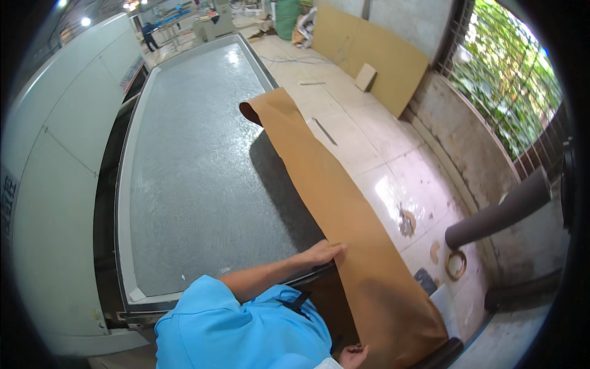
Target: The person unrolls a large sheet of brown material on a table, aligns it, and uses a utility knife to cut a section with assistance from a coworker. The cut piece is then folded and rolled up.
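A long tan sheet [344, 190], smooth like leather or heavy paper, hangs along the right edge of a wide flat bed [190, 141] with a grey textured surface. Its far end curls into a loose roll over the bed, and its near end bends down at the lower right. My left hand [326, 252] reaches across my body, its fingers closed on the sheet's left edge by the bed's near corner. Close to my waist, my right hand [353, 355] pinches the same edge nearer the bottom; its arm is mostly hidden.
A tall white cabinet [67, 166] flanks the bed on the left. To the right are a tiled floor [362, 135], a grey pipe [498, 209], a brown tape roll [455, 264] and tan boards [393, 67] against the wall. Far back, a person [149, 37] stands near tables.
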The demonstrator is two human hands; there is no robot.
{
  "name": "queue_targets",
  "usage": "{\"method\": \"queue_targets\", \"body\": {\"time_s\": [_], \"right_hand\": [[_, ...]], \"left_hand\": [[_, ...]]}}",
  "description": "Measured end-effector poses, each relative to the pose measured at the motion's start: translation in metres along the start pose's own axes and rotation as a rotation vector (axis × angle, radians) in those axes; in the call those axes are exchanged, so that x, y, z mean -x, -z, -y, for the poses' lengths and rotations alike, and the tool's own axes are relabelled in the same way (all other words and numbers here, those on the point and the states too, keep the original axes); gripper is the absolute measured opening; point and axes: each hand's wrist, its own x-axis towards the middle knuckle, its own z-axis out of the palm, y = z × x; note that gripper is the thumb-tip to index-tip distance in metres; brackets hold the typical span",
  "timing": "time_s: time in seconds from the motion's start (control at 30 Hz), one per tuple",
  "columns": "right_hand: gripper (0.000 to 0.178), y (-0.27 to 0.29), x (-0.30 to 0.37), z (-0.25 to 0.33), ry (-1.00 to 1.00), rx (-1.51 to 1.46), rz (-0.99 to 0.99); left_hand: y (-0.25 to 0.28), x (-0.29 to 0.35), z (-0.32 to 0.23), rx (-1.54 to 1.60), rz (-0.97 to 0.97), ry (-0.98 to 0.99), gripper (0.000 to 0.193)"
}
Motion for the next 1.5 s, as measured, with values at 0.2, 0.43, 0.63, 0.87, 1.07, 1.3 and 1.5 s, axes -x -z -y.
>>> {"method": "queue_targets", "body": {"time_s": [0.2,0.43,0.63,0.87,1.07,1.3,1.5], "right_hand": [[0.021,0.010,-0.007,0.008,-0.123,-0.080,-0.083],[0.022,0.029,-0.031,0.006,-0.111,-0.074,-0.154],[0.023,0.026,-0.023,0.004,-0.069,-0.005,-0.204],[0.024,0.025,-0.024,0.005,-0.095,-0.017,-0.219],[0.025,0.028,-0.024,0.011,-0.197,-0.124,-0.172],[0.027,0.039,-0.031,0.015,-0.260,-0.231,-0.147],[0.030,0.064,-0.052,0.012,-0.276,-0.407,-0.138]], "left_hand": [[0.001,0.000,-0.005,-0.035,0.035,0.047,0.042],[0.002,0.002,-0.010,-0.033,0.054,0.074,0.043],[0.000,0.003,-0.009,0.040,0.037,0.060,0.043],[0.001,0.002,-0.010,0.069,0.067,0.070,0.044],[0.001,0.003,-0.011,0.013,0.047,0.053,0.043],[0.001,0.005,-0.015,0.039,0.066,0.066,0.043],[0.001,0.005,-0.015,0.046,0.066,0.071,0.044]]}}
